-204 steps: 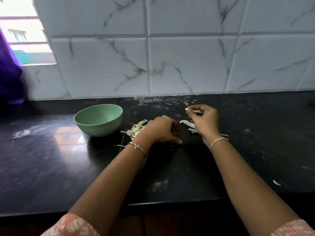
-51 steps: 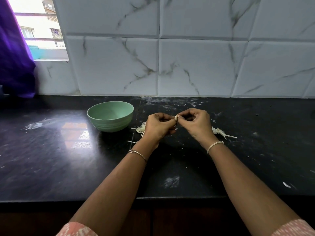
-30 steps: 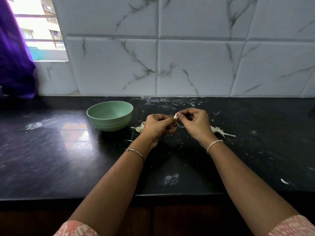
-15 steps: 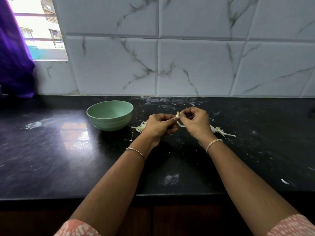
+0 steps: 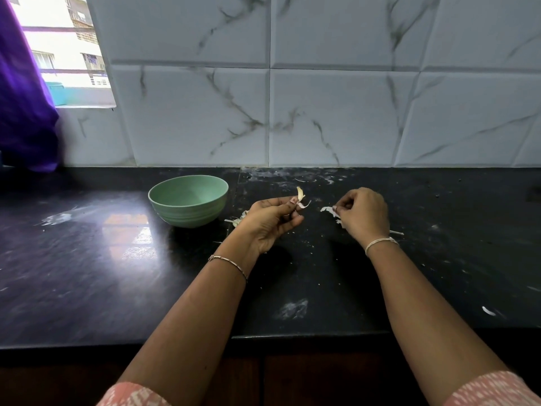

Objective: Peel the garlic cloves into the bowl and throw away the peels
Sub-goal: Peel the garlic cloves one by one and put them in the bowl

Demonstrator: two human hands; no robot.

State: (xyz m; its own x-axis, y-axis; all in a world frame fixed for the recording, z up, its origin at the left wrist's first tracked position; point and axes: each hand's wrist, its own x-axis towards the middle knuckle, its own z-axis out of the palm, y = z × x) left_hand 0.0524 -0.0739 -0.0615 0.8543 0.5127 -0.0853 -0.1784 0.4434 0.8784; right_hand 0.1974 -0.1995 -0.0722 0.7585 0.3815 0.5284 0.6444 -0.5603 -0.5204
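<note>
My left hand (image 5: 270, 221) pinches a pale garlic clove (image 5: 300, 194) between thumb and fingertips, with a strip of skin hanging from it. My right hand (image 5: 363, 213) pinches a torn white piece of peel (image 5: 328, 210) a hand's width to the right of the clove. A green bowl (image 5: 188, 200) stands on the black counter (image 5: 117, 273) just left of my left hand; its inside looks bare from here. A small heap of peels (image 5: 237, 219) lies between the bowl and my left hand, mostly hidden by it.
More peel scraps (image 5: 395, 232) lie behind my right wrist, and a white fleck (image 5: 488, 311) sits near the counter's front right edge. A marble-tiled wall (image 5: 322, 112) backs the counter. A purple curtain (image 5: 23, 106) hangs by the window at the far left.
My hands were joined over the clove; now they have pulled apart, the right one carrying off a strip of peel to the right while the left keeps the clove.
</note>
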